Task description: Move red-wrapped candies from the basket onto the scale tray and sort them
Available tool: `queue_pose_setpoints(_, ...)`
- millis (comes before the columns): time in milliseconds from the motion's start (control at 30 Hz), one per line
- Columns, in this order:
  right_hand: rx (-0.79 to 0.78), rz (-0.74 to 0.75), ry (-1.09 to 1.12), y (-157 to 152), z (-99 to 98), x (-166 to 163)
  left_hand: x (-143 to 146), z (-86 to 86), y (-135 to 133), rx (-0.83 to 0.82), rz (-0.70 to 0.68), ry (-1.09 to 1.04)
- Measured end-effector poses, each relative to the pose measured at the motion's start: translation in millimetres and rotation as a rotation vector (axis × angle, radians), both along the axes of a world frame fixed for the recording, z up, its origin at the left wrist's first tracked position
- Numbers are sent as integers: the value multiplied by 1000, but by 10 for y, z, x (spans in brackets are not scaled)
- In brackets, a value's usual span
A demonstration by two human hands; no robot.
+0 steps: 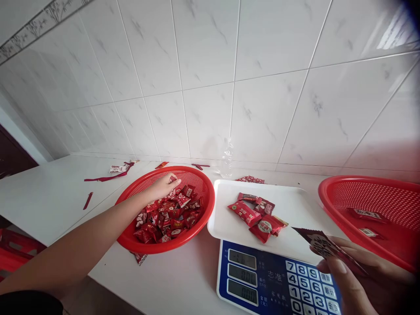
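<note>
A pale, marbled tile wall rises behind the white counter where we are at work. On the left of it we see a red basket, its perforated bowl heaped with small wrapped packets, mostly red. A second red basket stands at the far right, cut by the edge of our view, with a couple of packets lying inside. Between the two, a blue scale faces us, three displays on its left and a number keypad on its right, with a white tray at its far side.

Our right hand, above the near right part of the scale, pinches a dark red packet between thumb and fingers, its pointed end toward the tray. Our left hand reaches over the left basket, fingers closed on a small red packet above the heap.

A clear bottle stands upright by the wall, just beyond the tray. Several red packets lie bunched on the tray's left half. At far left, a thin red ribbon trails over the counter, and nearer lies a short red strip.
</note>
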State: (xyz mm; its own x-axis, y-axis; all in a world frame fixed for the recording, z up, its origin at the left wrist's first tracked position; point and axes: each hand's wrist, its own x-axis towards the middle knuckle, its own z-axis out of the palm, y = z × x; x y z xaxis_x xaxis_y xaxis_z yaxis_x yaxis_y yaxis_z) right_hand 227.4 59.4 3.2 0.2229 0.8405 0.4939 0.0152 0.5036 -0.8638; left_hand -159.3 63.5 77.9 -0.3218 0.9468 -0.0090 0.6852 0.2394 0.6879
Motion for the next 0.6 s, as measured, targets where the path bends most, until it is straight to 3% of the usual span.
queue_pose_setpoints(233, 0, -21, -23, -18, 15, -12, 81, 20, -45, -18, -97, -207)
queue_pose_setpoints(467, -3, -57, -76, 4, 60, -16, 452, 203, -200, 33, -176, -334)
queue_pose_setpoints(600, 102, -14, -71, -24, 86, -9, 685, 296, -381, 109, -175, -382)
